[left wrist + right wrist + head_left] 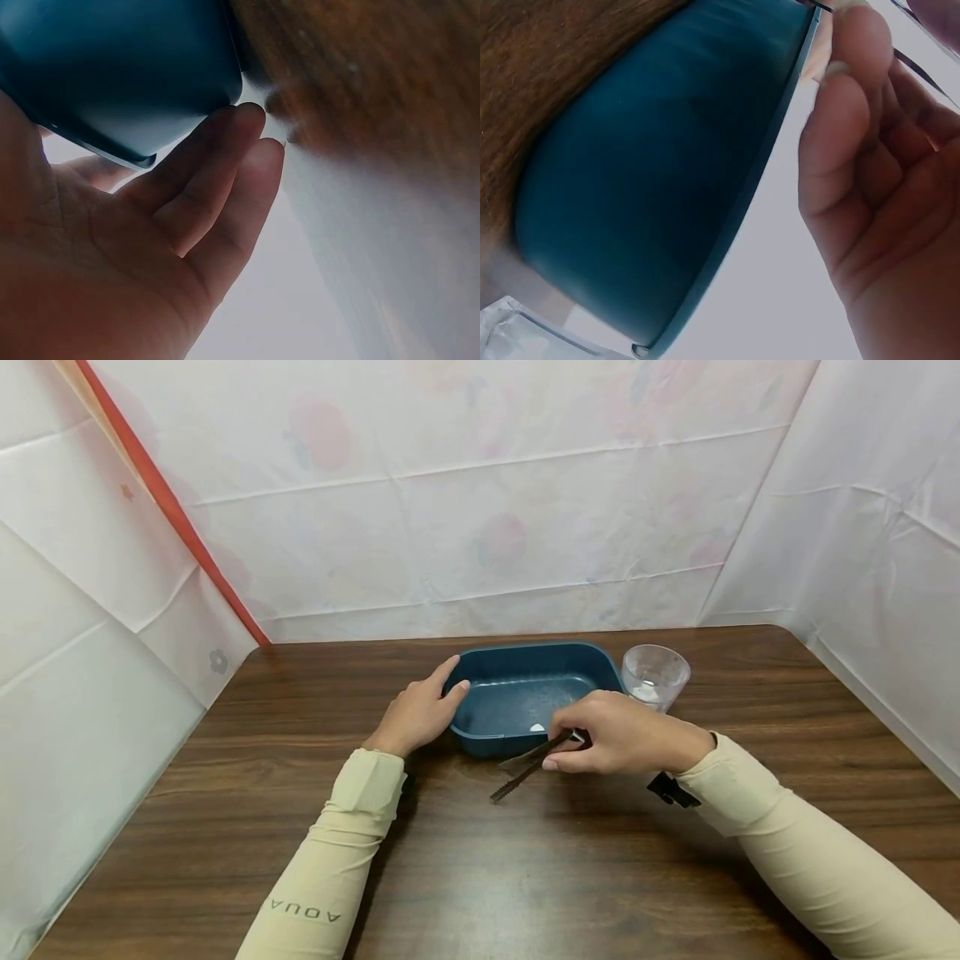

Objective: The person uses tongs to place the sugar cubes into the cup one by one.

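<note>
A dark blue plastic basin (525, 647) stands on the table. My left hand (417, 714) holds its left end; the thumb reaches over the rim, and in the left wrist view the fingers (247, 180) lie along the outer wall. My right hand (611, 732) grips dark tongs (516, 785) with serrated edges, just over the basin's near right rim. Their arms are spread apart and point toward the front left, with nothing seen between the tips. Inside the basin, near the front wall, lies a small white piece (537, 727).
A clear plastic cup (656, 668) with something white in it stands right against the basin's right side, partly behind my right hand. The brown wooden table (480, 877) extends toward me. Pale printed sheets (480, 510) hang behind and at both sides.
</note>
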The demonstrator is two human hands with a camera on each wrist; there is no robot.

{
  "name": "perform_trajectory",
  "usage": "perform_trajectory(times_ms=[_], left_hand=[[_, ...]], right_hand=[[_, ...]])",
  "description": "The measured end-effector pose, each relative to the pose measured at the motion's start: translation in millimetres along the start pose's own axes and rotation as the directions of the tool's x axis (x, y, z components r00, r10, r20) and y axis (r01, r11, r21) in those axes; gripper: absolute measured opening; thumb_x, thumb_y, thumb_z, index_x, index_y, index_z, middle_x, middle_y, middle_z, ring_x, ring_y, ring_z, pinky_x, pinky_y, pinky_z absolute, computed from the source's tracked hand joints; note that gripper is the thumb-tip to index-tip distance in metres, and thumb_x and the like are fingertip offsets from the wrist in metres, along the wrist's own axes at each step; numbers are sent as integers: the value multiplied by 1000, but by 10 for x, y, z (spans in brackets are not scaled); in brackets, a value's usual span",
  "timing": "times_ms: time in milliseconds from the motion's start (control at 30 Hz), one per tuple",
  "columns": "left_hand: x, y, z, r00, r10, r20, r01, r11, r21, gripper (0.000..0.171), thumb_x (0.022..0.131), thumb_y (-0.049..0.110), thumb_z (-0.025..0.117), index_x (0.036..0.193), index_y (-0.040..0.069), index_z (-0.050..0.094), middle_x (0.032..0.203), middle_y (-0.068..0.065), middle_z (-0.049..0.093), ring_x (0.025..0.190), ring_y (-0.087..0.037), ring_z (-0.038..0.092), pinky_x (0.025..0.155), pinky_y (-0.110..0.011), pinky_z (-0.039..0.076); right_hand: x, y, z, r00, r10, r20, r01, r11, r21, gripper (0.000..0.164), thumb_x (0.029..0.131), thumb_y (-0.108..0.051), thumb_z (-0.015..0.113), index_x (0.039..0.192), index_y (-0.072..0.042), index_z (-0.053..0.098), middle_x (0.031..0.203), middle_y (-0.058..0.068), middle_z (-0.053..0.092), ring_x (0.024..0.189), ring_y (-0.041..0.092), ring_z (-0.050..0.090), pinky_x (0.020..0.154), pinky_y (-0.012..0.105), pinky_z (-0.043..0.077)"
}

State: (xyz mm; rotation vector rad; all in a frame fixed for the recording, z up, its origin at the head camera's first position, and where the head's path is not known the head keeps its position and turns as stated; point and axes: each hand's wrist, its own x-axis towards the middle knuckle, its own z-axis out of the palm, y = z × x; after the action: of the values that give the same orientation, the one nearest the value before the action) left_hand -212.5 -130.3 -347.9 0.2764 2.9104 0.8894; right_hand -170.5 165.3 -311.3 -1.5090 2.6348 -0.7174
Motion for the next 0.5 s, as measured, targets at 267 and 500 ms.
perform_trajectory(times_ms=[267, 500], left_hand=[[-6, -5, -5, 1000, 6, 2, -6, 1000, 1, 63, 106, 51, 40, 162, 29, 21, 151, -10, 48, 129, -36, 53, 104, -58, 41], [-6, -9, -4, 1000, 10, 2, -10, 1000, -9, 63, 106, 49, 42, 162, 31, 20, 151, -10, 48, 128, -36, 54, 102, -58, 42]], right_hand=[[-30, -42, -35, 994, 50, 101, -43, 997, -65, 21, 93, -39, 72, 83, -25, 61, 68, -17, 47, 61, -1, 44, 58, 25, 41], [-43, -69, 7, 976, 114, 186, -89, 987, -136, 28, 91, -37, 74, 75, -27, 54, 64, -17, 42, 59, 0, 41, 54, 24, 35]])
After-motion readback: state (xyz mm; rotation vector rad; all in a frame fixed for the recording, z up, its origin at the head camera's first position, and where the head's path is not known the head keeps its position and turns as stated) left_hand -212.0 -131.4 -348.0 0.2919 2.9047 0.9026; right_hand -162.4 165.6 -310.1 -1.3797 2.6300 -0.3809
